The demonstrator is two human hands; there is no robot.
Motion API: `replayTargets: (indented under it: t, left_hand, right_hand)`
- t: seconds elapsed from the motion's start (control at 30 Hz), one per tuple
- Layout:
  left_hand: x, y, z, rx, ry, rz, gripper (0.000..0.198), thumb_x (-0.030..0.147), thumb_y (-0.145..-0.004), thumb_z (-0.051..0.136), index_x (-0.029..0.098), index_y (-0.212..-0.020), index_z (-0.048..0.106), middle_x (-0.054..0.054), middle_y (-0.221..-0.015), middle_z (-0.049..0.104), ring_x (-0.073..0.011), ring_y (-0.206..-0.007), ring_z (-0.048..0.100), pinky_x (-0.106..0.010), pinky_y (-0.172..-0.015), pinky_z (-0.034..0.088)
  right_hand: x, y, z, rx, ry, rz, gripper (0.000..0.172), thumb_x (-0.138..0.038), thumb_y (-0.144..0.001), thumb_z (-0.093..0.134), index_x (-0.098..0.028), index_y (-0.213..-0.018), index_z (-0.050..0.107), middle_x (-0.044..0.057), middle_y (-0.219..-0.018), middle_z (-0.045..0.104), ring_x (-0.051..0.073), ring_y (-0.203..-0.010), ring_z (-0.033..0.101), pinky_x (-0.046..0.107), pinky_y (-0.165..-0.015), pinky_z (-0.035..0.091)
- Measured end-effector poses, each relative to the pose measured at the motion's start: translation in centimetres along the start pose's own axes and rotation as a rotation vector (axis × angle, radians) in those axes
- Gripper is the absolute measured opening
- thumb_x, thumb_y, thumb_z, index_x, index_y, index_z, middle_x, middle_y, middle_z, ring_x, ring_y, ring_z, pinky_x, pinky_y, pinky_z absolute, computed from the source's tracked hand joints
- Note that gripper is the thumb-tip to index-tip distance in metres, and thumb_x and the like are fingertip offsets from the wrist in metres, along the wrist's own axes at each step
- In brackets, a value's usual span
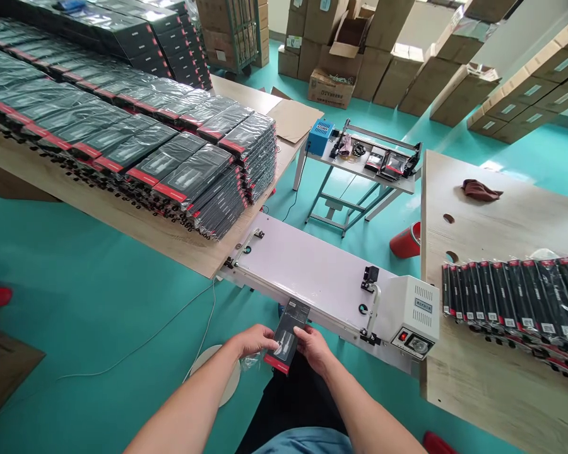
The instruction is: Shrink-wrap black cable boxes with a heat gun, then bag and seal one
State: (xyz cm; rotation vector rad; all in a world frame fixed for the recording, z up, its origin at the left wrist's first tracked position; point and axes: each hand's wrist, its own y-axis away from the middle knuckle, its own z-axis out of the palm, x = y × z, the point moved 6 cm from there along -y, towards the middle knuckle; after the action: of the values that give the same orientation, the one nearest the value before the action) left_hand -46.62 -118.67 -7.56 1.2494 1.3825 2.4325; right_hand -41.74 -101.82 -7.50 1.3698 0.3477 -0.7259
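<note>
Between my two hands is a slim black box [288,331] with a red band at its near end and a product picture on its face. My left hand [254,340] grips its left side, the thumb on the face. Clear plastic film [250,361] hangs beneath the left fingers. Closed on the right edge is my right hand [313,347], also thumb on top. The box's far end meets the front edge of a long white sealing machine [307,258], whose control box [414,315] has a red switch and a dial.
Film-wrapped black boxes [189,170] are stacked on the left table [170,243]. A row of wrapped boxes [515,293] and a brown cloth [481,190] lie on the right table [492,384]. Behind are a blue machine [320,137], a red bin [406,241] and cartons [331,88].
</note>
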Motion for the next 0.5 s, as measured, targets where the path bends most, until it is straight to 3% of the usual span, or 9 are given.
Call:
replayTargets:
  t: [0.13,0.27,0.37,0.5]
  left_hand:
    - [-0.2,-0.1,-0.1,0.022,0.008,-0.013,0.026,0.032,-0.057,0.077,0.016,-0.077,0.074,-0.003,-0.075,0.069,-0.0211,-0.072,0.059,-0.030,-0.068,0.044]
    - [-0.1,0.1,0.1,0.015,0.026,-0.047,0.024,0.032,-0.057,0.078,0.017,-0.075,0.074,-0.003,-0.074,0.069,-0.0213,-0.071,0.060,-0.030,-0.067,0.044]
    - [-0.2,0.1,0.0,0.013,0.030,-0.064,0.026,0.032,-0.056,0.079,0.016,-0.076,0.075,-0.005,-0.077,0.071,-0.0228,-0.075,0.063,-0.031,-0.068,0.045]
    - [-0.2,-0.1,-0.1,0.012,0.019,-0.058,0.028,0.031,-0.055,0.079,0.017,-0.078,0.075,-0.004,-0.080,0.071,-0.0238,-0.079,0.063,-0.031,-0.071,0.046]
  right_hand:
    - [-3.2,0.3,-3.2,-0.010,0.298,0.010,0.020,-0.034,-0.090,0.067,-0.015,-0.084,0.067,-0.002,-0.071,0.066,0.013,-0.061,0.061,0.031,-0.065,0.055]
    - [-9.7,-2.4,-5.7,0.063,0.493,-0.134,0.016,-0.032,-0.091,0.064,-0.016,-0.093,0.067,0.002,-0.092,0.069,0.016,-0.079,0.065,0.035,-0.075,0.056]
    - [-13.6,-6.1,-5.3,0.081,0.581,-0.207,0.020,-0.032,-0.092,0.063,-0.017,-0.105,0.065,0.006,-0.109,0.068,0.020,-0.094,0.065,0.040,-0.084,0.056]
    - [-15.1,-10.1,-3.5,-0.007,0.694,-0.167,0.020,-0.033,-0.093,0.062,-0.018,-0.106,0.066,0.007,-0.112,0.068,0.020,-0.095,0.066,0.041,-0.084,0.057]
